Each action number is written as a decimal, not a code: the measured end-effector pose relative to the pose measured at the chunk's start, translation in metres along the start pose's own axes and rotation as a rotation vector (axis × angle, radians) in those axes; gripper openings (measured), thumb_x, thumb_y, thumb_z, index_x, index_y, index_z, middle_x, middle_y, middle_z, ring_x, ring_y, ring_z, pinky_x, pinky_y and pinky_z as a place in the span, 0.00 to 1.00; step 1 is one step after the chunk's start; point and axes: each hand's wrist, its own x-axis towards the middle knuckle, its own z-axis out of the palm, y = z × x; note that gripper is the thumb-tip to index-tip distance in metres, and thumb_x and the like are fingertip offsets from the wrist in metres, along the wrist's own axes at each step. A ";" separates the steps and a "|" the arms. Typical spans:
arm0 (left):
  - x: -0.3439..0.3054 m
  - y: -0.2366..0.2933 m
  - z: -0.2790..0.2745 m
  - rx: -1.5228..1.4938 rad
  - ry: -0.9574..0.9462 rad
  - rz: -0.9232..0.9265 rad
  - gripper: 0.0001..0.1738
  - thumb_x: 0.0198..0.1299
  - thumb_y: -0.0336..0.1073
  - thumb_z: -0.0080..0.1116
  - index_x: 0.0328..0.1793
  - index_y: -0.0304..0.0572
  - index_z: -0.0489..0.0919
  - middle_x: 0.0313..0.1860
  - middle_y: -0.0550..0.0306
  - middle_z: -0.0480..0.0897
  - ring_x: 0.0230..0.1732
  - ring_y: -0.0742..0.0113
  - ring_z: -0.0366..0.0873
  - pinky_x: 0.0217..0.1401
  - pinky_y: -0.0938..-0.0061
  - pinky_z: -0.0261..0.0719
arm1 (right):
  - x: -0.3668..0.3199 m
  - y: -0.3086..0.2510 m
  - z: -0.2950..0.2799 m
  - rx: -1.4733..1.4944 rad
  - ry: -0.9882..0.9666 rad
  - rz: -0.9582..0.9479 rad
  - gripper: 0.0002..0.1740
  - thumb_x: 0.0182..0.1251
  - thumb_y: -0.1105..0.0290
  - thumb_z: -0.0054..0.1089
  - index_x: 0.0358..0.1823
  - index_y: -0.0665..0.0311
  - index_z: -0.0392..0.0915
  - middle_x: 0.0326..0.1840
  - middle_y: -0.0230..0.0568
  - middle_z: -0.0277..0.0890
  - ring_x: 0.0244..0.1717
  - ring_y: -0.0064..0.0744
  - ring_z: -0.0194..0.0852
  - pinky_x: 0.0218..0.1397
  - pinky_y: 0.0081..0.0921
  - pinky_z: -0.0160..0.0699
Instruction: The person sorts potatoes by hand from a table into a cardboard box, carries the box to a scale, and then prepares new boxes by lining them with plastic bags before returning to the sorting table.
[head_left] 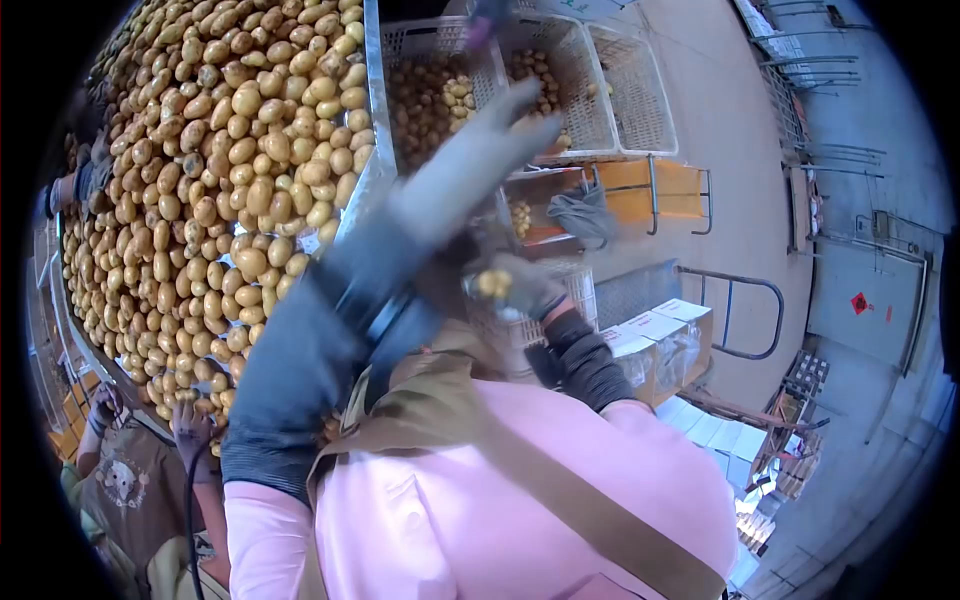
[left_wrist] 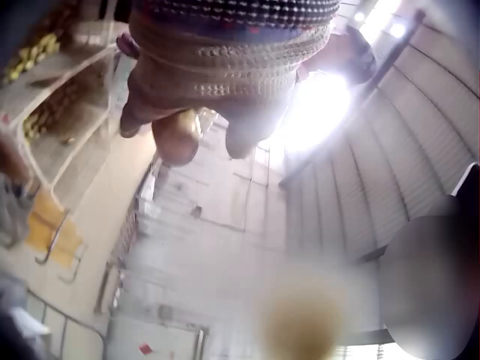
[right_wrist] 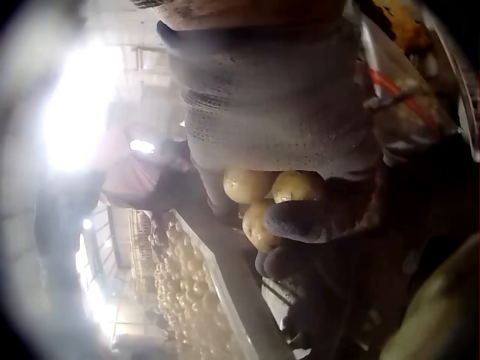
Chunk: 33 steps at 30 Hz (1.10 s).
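Observation:
In the head view my gloved left hand [head_left: 465, 165] is blurred and stretched over the white plastic crates [head_left: 604, 85], thumb and fingers spread apart. A brownish potato [left_wrist: 177, 139] shows beside its fingers in the left wrist view. Lower in that view is a blurred yellowish round shape [left_wrist: 304, 319]. Nearer my body, my gloved right hand [head_left: 535, 288] grips small yellow potatoes [head_left: 493, 283]. Three of these show between its palm and curled fingers [right_wrist: 300, 220] in the right wrist view. A large heap of potatoes [head_left: 230, 140] fills the sorting table to the left.
A metal edge [head_left: 376, 100] borders the heap. Grey cloth [head_left: 583, 213] hangs by an orange panel [head_left: 680, 192]. White boxes [head_left: 655, 325] and a cart's bent handle [head_left: 778, 315] stand at right. Another person's hand [head_left: 190, 425] rests at the heap's lower edge.

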 end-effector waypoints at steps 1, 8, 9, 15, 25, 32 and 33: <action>0.031 -0.006 0.003 0.212 0.010 0.115 0.36 0.67 0.50 0.63 0.73 0.39 0.67 0.67 0.51 0.72 0.68 0.60 0.70 0.68 0.67 0.72 | -0.003 0.007 0.006 -0.020 0.002 0.009 0.25 0.77 0.56 0.52 0.63 0.69 0.73 0.43 0.40 0.80 0.40 0.31 0.80 0.41 0.23 0.81; -0.053 -0.091 -0.057 0.588 -0.108 0.037 0.24 0.68 0.47 0.60 0.63 0.39 0.78 0.56 0.45 0.82 0.60 0.59 0.79 0.65 0.67 0.76 | 0.036 0.043 -0.181 0.266 0.533 0.106 0.24 0.78 0.56 0.50 0.68 0.61 0.70 0.63 0.44 0.72 0.60 0.38 0.72 0.60 0.32 0.76; -0.085 -0.099 -0.065 0.706 -0.095 0.045 0.23 0.68 0.46 0.60 0.62 0.37 0.79 0.55 0.45 0.83 0.60 0.57 0.79 0.65 0.67 0.75 | 0.052 0.050 -0.205 0.298 0.606 0.127 0.24 0.78 0.56 0.50 0.68 0.60 0.70 0.66 0.45 0.70 0.63 0.40 0.70 0.63 0.34 0.75; -0.221 -0.121 -0.096 0.370 0.364 -0.259 0.23 0.69 0.44 0.58 0.65 0.39 0.79 0.60 0.50 0.82 0.61 0.63 0.77 0.69 0.70 0.72 | 0.126 -0.030 0.041 -0.634 0.394 -0.519 0.29 0.69 0.67 0.58 0.70 0.62 0.66 0.69 0.53 0.68 0.71 0.48 0.64 0.74 0.40 0.64; -0.281 -0.112 -0.190 0.287 1.240 -0.035 0.23 0.73 0.46 0.54 0.64 0.38 0.81 0.50 0.57 0.86 0.48 0.72 0.81 0.51 0.77 0.78 | 0.183 -0.005 0.288 -1.561 -0.461 -0.986 0.17 0.52 0.63 0.66 0.44 0.58 0.79 0.46 0.43 0.73 0.50 0.50 0.71 0.50 0.51 0.68; -0.186 -0.040 -0.304 1.471 0.868 -0.649 0.13 0.66 0.40 0.54 0.49 0.49 0.86 0.49 0.47 0.86 0.51 0.50 0.84 0.53 0.58 0.82 | 0.180 -0.020 0.285 -1.440 -0.601 -0.944 0.08 0.60 0.63 0.61 0.39 0.56 0.81 0.34 0.41 0.78 0.43 0.46 0.78 0.50 0.44 0.73; -0.182 -0.032 -0.301 1.486 0.798 -0.687 0.13 0.65 0.40 0.55 0.49 0.47 0.86 0.48 0.47 0.86 0.50 0.50 0.84 0.52 0.57 0.82 | 0.195 -0.041 0.287 -1.645 -0.567 -0.965 0.05 0.61 0.66 0.58 0.35 0.57 0.80 0.32 0.44 0.78 0.38 0.48 0.78 0.42 0.44 0.74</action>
